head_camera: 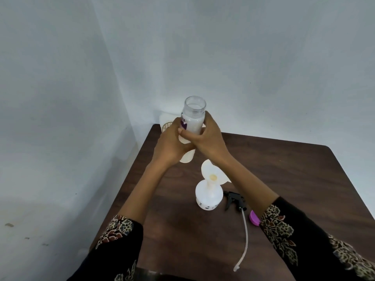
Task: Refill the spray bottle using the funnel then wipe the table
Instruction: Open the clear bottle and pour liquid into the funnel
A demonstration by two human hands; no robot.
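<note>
A white spray bottle (208,196) stands uncapped in the middle of the dark brown table (284,175), with a white funnel (213,173) seated in its neck. Above and behind it I hold an open clear refill bottle (194,116) of white liquid, upright. My left hand (172,140) grips its lower body and my right hand (209,136) wraps round it from the right. The black trigger sprayer head (235,200) with its long clear tube lies on the table to the right of the spray bottle.
A purple cap (254,218) lies by my right forearm. A white container (165,118) and a wire basket (167,126) stand at the table's far left corner, against the pale walls. The table's left edge drops to the floor.
</note>
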